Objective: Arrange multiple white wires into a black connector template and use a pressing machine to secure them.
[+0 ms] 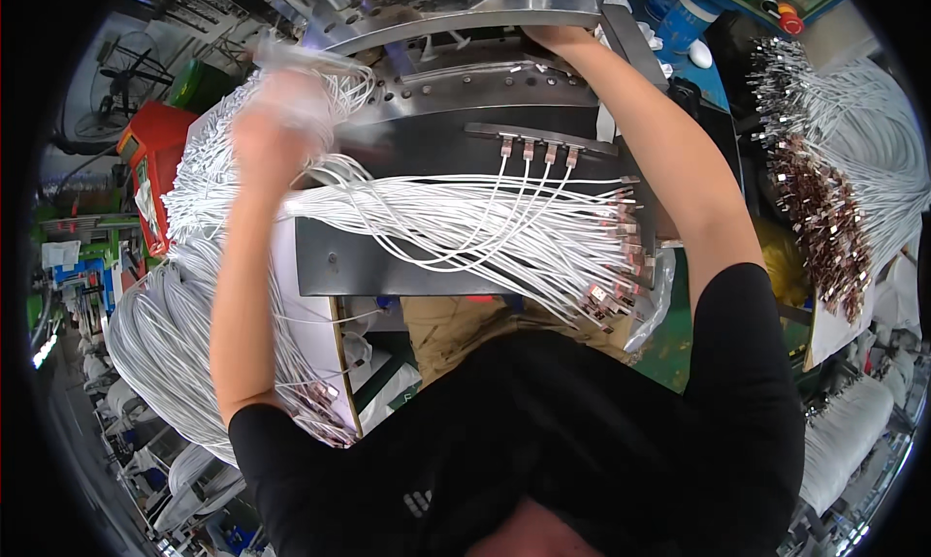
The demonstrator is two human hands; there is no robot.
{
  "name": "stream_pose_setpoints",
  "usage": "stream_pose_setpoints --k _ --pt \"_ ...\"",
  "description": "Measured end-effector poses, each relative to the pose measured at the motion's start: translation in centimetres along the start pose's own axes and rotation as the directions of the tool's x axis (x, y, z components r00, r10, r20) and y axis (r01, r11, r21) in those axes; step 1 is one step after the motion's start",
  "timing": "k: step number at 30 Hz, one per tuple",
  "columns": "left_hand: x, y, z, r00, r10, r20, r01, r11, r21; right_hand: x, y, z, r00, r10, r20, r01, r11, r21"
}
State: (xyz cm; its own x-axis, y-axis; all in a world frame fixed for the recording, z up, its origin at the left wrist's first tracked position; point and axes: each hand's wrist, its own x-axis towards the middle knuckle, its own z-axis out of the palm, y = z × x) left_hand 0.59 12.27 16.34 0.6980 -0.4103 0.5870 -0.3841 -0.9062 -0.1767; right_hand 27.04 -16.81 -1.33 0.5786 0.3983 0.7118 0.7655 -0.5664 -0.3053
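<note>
My left hand [281, 121] is smeared by motion over a heap of white cables [199, 174] at the left. A blurred pale, strip-like shape [310, 58] shows at its fingers; whether the hand grips it, I cannot tell. My right hand [558, 35] reaches under the edge of a perforated metal plate [465, 12], which hides its fingers. Between my arms, a bundle of white cables [456, 208] with copper-coloured connectors [621, 256] lies across the dark work surface [339, 266]. Several cable ends sit side by side in a narrow dark bar [538, 138] above the bundle.
A coiled cable bundle [155, 334] hangs at the left, below a red bin [155, 140]. More cables with brown ends [824, 218] lie on the right. A panel with a red button [790, 19] and a blue container [689, 19] stand at the far right.
</note>
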Motion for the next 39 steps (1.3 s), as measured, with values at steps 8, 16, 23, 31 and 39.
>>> stream_pose_setpoints --k 8,16,23,31,39 --pt "-7.3 -3.4 1.7 0.744 -0.657 0.119 0.664 0.708 -0.242 -7.6 -10.9 -10.0 0.969 0.071 0.238 -0.038 0.989 -0.142" --pt "-6.0 18.1 5.8 0.996 -0.016 0.093 0.072 0.767 -0.637 -11.8 -12.7 -17.0 0.732 0.245 0.636 -0.340 0.940 0.029" --pt "-6.0 16.2 6.5 0.973 -0.092 0.210 0.185 0.856 -0.482 -7.5 -9.9 -8.5 0.973 0.059 0.222 -0.095 0.983 0.157" --pt "1.6 8.7 10.7 0.907 -0.286 0.308 0.349 0.921 -0.174 4.8 -11.2 -3.0 0.986 0.164 -0.031 -0.163 0.906 -0.390" --pt "5.3 6.8 16.5 0.862 -0.258 0.436 0.438 0.812 -0.386 2.6 -3.2 -1.2 0.935 0.144 0.324 -0.264 0.892 0.366"
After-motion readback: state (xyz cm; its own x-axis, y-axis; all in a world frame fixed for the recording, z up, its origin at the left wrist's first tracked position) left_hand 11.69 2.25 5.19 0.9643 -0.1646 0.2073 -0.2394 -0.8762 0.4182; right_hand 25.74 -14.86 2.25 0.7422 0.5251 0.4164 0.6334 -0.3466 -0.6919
